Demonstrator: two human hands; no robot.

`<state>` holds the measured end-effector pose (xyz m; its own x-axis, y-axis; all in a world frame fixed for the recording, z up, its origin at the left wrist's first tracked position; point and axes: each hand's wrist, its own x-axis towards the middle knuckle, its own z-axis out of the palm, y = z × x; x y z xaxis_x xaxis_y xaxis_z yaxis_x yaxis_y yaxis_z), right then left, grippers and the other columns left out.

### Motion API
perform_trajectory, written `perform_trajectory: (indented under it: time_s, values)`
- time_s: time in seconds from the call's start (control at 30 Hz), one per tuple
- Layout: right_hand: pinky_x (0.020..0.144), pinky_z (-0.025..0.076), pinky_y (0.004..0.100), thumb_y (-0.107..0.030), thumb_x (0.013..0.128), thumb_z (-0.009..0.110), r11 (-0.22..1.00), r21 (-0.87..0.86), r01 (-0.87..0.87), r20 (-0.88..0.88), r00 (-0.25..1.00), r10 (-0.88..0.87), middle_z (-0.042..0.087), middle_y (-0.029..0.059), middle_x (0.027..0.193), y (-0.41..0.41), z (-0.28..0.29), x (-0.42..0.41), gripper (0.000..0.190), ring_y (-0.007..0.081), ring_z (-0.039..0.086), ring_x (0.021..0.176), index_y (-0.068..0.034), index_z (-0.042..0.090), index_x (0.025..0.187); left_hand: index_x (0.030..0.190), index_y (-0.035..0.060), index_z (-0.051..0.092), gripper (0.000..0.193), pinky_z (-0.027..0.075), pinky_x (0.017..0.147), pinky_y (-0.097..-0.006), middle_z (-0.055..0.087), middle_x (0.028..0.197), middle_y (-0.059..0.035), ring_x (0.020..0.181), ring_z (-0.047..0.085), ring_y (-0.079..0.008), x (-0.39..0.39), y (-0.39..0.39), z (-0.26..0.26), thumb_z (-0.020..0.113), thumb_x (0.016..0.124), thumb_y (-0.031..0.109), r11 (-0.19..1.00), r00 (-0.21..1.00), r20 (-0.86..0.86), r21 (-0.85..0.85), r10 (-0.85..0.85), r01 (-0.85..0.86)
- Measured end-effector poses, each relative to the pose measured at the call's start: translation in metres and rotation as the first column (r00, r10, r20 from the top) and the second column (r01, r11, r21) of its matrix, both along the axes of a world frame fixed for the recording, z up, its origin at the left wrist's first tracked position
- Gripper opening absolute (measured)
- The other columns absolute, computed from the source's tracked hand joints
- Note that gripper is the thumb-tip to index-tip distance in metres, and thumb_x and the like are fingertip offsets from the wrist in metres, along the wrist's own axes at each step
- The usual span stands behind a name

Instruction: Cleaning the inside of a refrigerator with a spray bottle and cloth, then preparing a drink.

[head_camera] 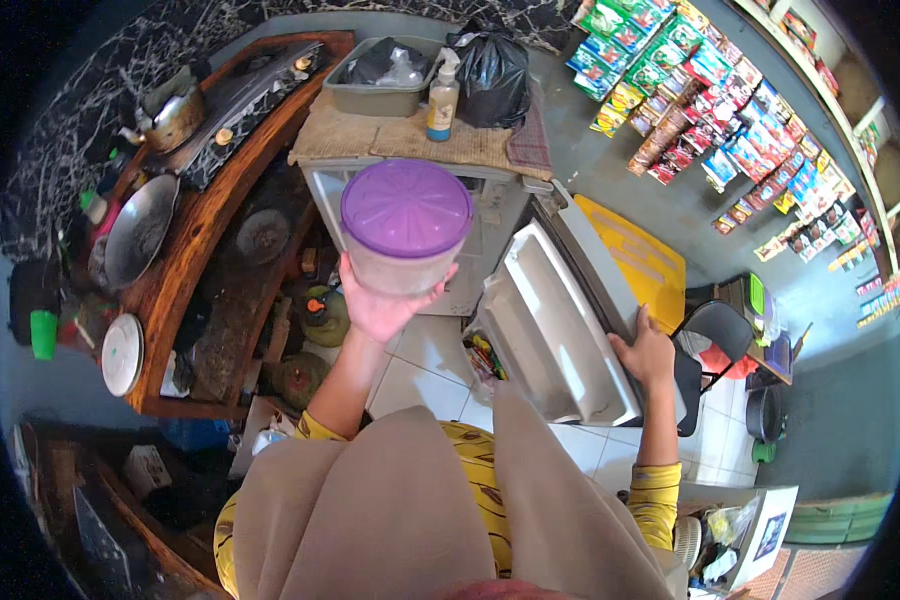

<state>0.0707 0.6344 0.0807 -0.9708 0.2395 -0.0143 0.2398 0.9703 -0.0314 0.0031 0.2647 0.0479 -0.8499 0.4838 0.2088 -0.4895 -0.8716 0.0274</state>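
Note:
My left hand [381,304] holds up a round translucent plastic container [403,266] from below and the side; its purple lid [407,206] is on. Behind the container stands a small refrigerator [480,277], its door [562,322] swung out to the right, with pale shelves on the inner side. My right hand [647,349] rests on the outer edge of that door, fingers spread and thumb towards the inner side. Packets lie in the lowest part of the door. The container hides part of the refrigerator's interior.
On the refrigerator top are a grey-green basin [379,101], a pump bottle [442,101] and a black plastic bag [493,79]. At left, a wooden counter [195,255] bears a gas stove [251,112], kettle [172,120] and wok [142,231]. A black folding chair [716,330] stands right, beyond the door.

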Motion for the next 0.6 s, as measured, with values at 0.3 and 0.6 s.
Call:
perform_trajectory:
  time_s: [0.3, 0.6]
  values:
    - [0.1, 0.01, 0.0509, -0.028, 0.064, 0.067, 0.73, -0.297, -0.616, -0.216, 0.788, 0.577, 0.0, 0.0302, 0.136, -0.082, -0.021, 0.046, 0.082, 0.0433, 0.004, 0.127, -0.009, 0.026, 0.132, 0.134, 0.0176, 0.017, 0.088, 0.033, 0.087, -0.0521, 0.016, 0.137, -0.0172, 0.119, 0.02, -0.047, 0.045, -0.044, -0.029, 0.051, 0.065, 0.06, 0.922, 0.92, 0.077, -0.07, 0.385, -0.38]
    - [0.1, 0.017, 0.0481, -0.017, 0.07, 0.059, 0.531, -0.312, -0.788, -0.473, 0.613, 0.632, 0.047, 0.0088, 0.119, -0.206, -0.037, 0.021, 0.022, 0.0275, 0.04, 0.113, -0.009, 0.061, 0.091, 0.133, 0.0178, 0.018, 0.087, 0.035, 0.089, -0.0518, 0.019, 0.136, -0.0154, 0.119, 0.023, -0.0446, 0.148, -0.138, -0.02, 0.049, 0.065, 0.064, 0.717, 0.713, 0.094, -0.171, 0.695, -0.676]
